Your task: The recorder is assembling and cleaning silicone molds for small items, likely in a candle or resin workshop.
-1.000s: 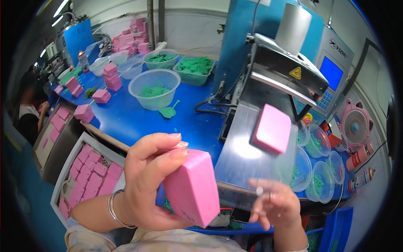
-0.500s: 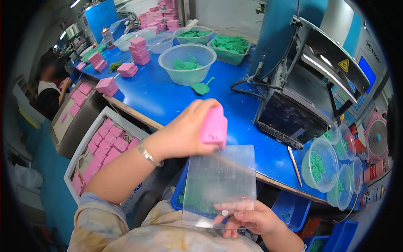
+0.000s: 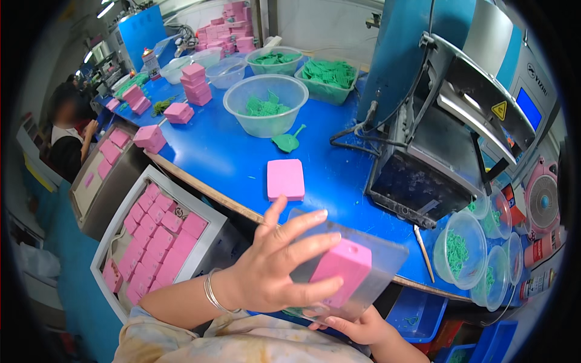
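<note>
A clear flat plate [image 3: 387,251] is tilted in front of me, held at its lower edge by my right hand [image 3: 363,330], fingers closed around it. A pink block [image 3: 345,266] with a small hole near its far end lies against the plate. My left hand [image 3: 275,260], a metal bangle on its wrist, reaches over from the left with its fingers spread. Its fingertips overlap the block's near-left side; whether they press on it I cannot tell. Just beyond sits another pink block [image 3: 285,179] on the blue table [image 3: 218,163].
An open white bin [image 3: 151,242] of pink blocks stands left. Clear bowls [image 3: 266,115] of green pieces sit at the back, several more at right. A dark hinged machine [image 3: 423,157] rises at right, a thin-handled tool [image 3: 424,254] before it. A person [image 3: 69,133] sits far left.
My left hand has come down and nearer from above the table, fingers now spread. A pink block now lies against the tilted plate, and another shows on the table where my hand was.
</note>
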`<state>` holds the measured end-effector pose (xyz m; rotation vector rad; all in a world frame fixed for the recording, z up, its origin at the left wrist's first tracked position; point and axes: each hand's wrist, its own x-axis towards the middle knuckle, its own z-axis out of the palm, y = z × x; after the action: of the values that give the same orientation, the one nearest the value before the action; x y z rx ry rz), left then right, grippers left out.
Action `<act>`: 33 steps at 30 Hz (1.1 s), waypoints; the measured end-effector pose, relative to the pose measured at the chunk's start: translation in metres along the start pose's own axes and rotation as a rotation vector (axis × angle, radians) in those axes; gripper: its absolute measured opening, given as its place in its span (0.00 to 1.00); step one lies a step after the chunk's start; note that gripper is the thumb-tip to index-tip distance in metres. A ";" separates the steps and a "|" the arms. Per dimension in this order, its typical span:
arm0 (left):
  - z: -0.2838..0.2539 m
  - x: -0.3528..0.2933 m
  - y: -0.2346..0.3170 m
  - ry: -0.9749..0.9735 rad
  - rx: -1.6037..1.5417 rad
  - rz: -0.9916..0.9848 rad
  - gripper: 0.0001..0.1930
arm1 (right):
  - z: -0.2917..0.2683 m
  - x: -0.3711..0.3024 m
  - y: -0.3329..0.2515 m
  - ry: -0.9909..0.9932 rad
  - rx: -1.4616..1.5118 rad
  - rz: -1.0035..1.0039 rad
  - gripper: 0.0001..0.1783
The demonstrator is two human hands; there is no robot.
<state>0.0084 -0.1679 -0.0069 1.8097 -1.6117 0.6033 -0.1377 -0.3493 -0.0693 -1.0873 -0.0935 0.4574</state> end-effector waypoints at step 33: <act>0.006 0.000 -0.084 -0.208 0.133 -0.778 0.37 | -0.008 -0.058 -0.153 0.130 0.530 -0.413 0.34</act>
<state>0.0910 -0.1684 -0.0242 2.4405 -0.8593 0.1633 -0.1403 -0.4378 0.0685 -0.5510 -0.0737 0.0283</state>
